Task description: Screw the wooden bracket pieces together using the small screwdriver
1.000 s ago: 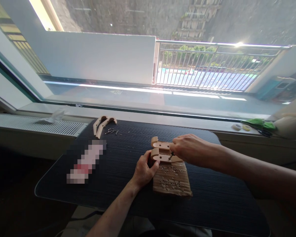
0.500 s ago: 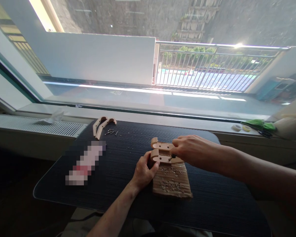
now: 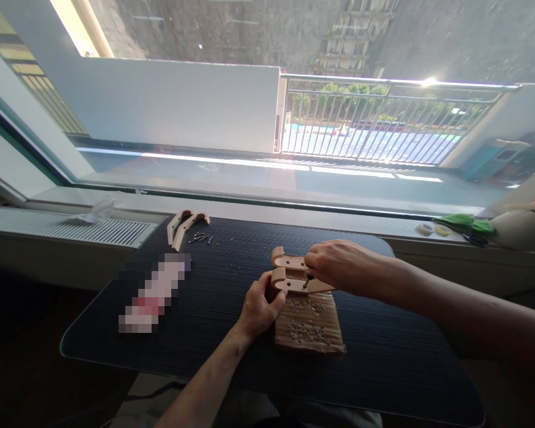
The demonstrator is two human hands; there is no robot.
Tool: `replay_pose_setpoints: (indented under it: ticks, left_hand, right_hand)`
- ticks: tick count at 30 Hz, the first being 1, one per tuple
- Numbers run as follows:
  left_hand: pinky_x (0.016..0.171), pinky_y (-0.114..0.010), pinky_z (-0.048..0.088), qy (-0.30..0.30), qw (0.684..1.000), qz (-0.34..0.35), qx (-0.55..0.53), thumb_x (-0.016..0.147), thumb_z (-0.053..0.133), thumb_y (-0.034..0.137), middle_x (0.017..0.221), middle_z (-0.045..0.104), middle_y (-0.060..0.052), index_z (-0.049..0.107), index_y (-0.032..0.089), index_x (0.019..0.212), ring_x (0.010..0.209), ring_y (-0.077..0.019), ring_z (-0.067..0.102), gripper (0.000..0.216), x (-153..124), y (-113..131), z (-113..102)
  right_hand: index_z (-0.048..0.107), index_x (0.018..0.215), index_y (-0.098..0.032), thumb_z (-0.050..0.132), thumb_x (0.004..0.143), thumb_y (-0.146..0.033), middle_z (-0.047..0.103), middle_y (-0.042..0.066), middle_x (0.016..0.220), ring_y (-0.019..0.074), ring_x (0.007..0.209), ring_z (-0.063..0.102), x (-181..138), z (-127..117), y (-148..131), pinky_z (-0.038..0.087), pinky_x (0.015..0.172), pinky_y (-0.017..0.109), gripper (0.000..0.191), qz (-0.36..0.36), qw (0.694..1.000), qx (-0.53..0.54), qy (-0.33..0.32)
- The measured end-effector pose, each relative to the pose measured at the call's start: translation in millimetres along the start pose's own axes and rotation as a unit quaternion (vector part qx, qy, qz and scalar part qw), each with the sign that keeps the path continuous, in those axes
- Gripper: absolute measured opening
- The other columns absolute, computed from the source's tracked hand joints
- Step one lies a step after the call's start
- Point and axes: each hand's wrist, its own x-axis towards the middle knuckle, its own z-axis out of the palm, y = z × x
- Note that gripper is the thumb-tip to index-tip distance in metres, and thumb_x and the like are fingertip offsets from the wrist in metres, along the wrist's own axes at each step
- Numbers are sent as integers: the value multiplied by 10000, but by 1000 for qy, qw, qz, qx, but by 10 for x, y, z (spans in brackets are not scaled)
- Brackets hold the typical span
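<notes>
Wooden hooks (image 3: 296, 286), four, two on one brown block (image 3: 310, 327), left hand (image 3: 257, 306) pinching one, right hand (image 3: 332, 261) holding one tool (image 3: 309, 277)

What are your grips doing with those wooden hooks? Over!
Left grip holding curved end of near hook. Right grip pinching thin shaft, tip on that hook. Near hook atop corrugated cardboard. Second hook alongside, possibly crowding.

The right hand (image 3: 332, 260) hides the upper part of a slim tool (image 3: 308, 277) and part of the far wooden hook (image 3: 289, 262). Pixelation masks an object (image 3: 154, 294) on the table (image 3: 214, 309), while the frame's edges crop the left forearm (image 3: 205, 380) and right forearm (image 3: 450, 303).
</notes>
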Motion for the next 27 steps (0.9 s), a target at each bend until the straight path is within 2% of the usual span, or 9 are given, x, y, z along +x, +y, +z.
replay_pose_setpoints:
  ticks: [5, 7, 10, 14, 20, 23, 27]
  left_hand:
    - [744, -268, 467, -6, 999, 11, -29, 768, 558, 253, 886, 638, -13, 537, 210, 1044, 802, -164, 591, 280, 3, 24, -5]
    - [742, -264, 470, -9, 999, 14, -37, 771, 556, 252, 891, 638, -13, 534, 210, 1047, 801, -161, 593, 280, 4, 25, -4]
    - [746, -274, 469, 0, 1000, 2, -17, 761, 571, 266, 870, 634, -15, 537, 206, 1042, 796, -167, 590, 290, 3, 6, 0]
    - [740, -274, 466, -1, 1000, -1, -7, 760, 573, 273, 854, 631, -14, 543, 210, 1041, 790, -167, 584, 289, -3, -16, 4]
    - [722, -271, 467, 3, 1000, -4, -6, 757, 578, 281, 846, 628, -15, 547, 207, 1040, 770, -165, 580, 294, -3, -10, 8]
    - [747, -280, 467, 1, 1000, 0, -6, 761, 575, 281, 860, 631, -19, 547, 208, 1052, 800, -171, 584, 302, -1, -1, 1]
    - [736, -273, 471, 2, 1000, 3, -14, 761, 577, 283, 855, 633, -19, 552, 201, 1038, 779, -164, 587, 289, -2, 14, -8]
  right_hand:
    - [590, 863, -155, 563, 809, -239, 627, 33, 698, 173, 604, 578, -85, -74, -14, 255, 472, 259, 103, 31, 999, -30, 17]
    - [601, 862, -173, 564, 794, -181, 619, 19, 684, 157, 576, 561, -122, -111, -32, 239, 462, 255, 78, 19, 999, -30, 18]
    - [617, 838, -187, 530, 773, -53, 613, 9, 697, 130, 573, 539, -149, -122, -58, 268, 481, 248, 173, -26, 999, -10, 22]
    - [618, 833, -174, 512, 777, -22, 613, 21, 748, 127, 642, 547, -124, -65, -43, 337, 554, 241, 194, -60, 997, 24, 39]
    - [604, 792, -150, 493, 783, -23, 602, 28, 725, 125, 623, 545, -71, -15, 38, 341, 561, 243, 168, -28, 999, 29, 30]
    - [590, 732, -143, 478, 824, -83, 611, 32, 694, 125, 609, 555, -67, -15, 50, 325, 549, 239, 157, -5, 1000, 25, 12]
    - [580, 722, -141, 457, 861, -148, 615, 23, 662, 126, 578, 560, -67, -13, 35, 279, 500, 245, 186, 12, 1000, 13, 23]
